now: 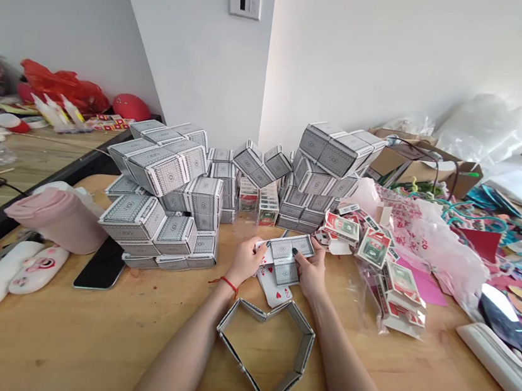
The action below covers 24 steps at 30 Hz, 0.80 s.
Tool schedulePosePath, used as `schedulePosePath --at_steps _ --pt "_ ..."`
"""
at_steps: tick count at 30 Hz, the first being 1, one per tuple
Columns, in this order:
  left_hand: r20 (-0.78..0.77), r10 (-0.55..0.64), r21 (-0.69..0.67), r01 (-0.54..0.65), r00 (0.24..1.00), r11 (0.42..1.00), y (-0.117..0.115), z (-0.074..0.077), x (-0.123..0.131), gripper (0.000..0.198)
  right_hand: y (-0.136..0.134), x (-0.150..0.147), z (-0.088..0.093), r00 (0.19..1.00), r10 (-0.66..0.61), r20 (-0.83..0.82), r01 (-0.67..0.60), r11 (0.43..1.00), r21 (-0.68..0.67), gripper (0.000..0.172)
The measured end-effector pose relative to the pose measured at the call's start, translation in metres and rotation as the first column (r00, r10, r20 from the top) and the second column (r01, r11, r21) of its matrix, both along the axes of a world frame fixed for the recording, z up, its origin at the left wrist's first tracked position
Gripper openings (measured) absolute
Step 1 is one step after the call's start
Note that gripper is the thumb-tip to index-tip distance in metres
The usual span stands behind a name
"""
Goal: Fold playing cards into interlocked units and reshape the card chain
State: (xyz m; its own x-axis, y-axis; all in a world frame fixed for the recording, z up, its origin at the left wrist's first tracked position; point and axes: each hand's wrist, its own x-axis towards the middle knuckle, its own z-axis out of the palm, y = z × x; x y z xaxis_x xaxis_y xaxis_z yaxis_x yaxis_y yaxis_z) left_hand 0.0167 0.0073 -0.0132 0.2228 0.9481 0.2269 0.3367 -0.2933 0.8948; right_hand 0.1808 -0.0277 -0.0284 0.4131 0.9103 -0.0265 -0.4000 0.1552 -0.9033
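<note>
Both hands grip a card strip point(289, 248) over the bench point(130, 332): left hand point(247, 258) & right hand point(311, 269) pinch opposite ends, long axis left-right, heart frame point(265, 348) just nearer the person.

One heart-shaped card frame point(265, 354) lies on the wooden table point(130, 332). Beyond it, two hands point(246, 258) point(311, 270) share one folded card piece point(288, 249). Left of the frame lies one black phone point(103, 265); far beyond, one wall switch point(244, 0).
</note>
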Motion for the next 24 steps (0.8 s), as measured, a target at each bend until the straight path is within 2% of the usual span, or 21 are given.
schedulePosePath --at_steps 4,8,14,24 --pt "0.003 -0.011 -0.009 0.011 1.0 1.0 0.0 0.002 -0.003 0.027 -0.002 0.002 0.007 0.996 0.047 -0.069 -0.05 0.998 -0.036 0.063" --pt "0.028 -0.02 -0.03 0.021 0.999 0.999 0.001 0.006 -0.006 0.025 -0.004 0.004 0.014 0.995 0.075 -0.058 -0.079 0.995 -0.067 0.061" --pt "0.115 -0.038 -0.068 0.046 0.993 0.997 0.003 0.008 -0.009 0.025 -0.006 0.006 0.016 0.973 0.232 -0.017 -0.232 0.962 -0.142 0.047" --pt "0.135 -0.023 -0.09 0.035 0.991 0.995 0.005 0.003 -0.006 0.025 -0.004 0.004 0.005 0.973 0.224 0.055 -0.214 0.966 -0.145 0.043"
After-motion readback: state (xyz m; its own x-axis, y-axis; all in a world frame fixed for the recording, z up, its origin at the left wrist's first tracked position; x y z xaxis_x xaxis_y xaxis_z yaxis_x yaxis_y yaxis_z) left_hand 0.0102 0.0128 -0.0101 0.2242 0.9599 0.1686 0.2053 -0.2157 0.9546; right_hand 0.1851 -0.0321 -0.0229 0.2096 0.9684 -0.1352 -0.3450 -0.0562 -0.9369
